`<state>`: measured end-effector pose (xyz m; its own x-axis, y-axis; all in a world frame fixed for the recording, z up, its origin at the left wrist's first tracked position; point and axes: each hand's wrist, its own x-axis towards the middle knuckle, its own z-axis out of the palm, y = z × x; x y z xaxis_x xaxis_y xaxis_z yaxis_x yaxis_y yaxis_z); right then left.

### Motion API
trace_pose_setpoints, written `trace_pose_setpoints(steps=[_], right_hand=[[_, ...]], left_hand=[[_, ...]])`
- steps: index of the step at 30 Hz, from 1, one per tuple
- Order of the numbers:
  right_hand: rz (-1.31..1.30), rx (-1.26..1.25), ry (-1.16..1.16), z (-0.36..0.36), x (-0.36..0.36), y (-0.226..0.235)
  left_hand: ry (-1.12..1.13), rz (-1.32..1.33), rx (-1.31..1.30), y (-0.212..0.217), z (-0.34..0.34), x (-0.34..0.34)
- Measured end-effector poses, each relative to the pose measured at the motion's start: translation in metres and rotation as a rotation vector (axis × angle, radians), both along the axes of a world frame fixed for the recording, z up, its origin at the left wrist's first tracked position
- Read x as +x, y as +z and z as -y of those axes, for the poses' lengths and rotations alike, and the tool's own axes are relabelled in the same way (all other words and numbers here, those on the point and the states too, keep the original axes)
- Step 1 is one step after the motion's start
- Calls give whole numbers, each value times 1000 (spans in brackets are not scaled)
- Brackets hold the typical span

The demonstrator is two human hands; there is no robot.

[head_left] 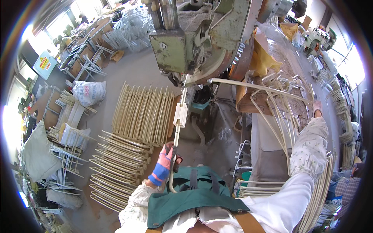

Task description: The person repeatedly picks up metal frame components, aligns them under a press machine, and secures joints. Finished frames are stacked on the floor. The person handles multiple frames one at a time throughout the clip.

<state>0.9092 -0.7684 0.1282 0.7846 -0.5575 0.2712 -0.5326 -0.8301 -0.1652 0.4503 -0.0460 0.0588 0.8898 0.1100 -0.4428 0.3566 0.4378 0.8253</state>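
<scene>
My left hand (167,161), in a pink and blue glove with dark fingertips, is closed round a cream bent metal tube (176,136). The tube runs up through a pale block (180,114) to the head of a worn green machine (175,52). Its lower end curves near my green apron (190,182). Far out to the right, my right hand (317,108) closes at the end of another long cream tube (260,87). That tube slants from beside the machine over the work table; the fingers there are small and partly hidden.
Cream bent frames lie stacked at left in two piles, one farther (142,112) and one nearer (118,171). Several loose frames (276,112) rest on the right-hand table, with more tubes (320,194) beside my right arm. A white sack (89,92) stands on the floor.
</scene>
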Motion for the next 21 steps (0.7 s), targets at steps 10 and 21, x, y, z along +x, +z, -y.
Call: trace_pose_setpoints(steps=[10, 21], right_hand=[[19, 79, 248, -19, -4, -18], [28, -2, 146, 31, -10, -2]], left_hand=[[245, 89, 2, -106, -75, 128], [-201, 51, -150, -70, -60, 168]])
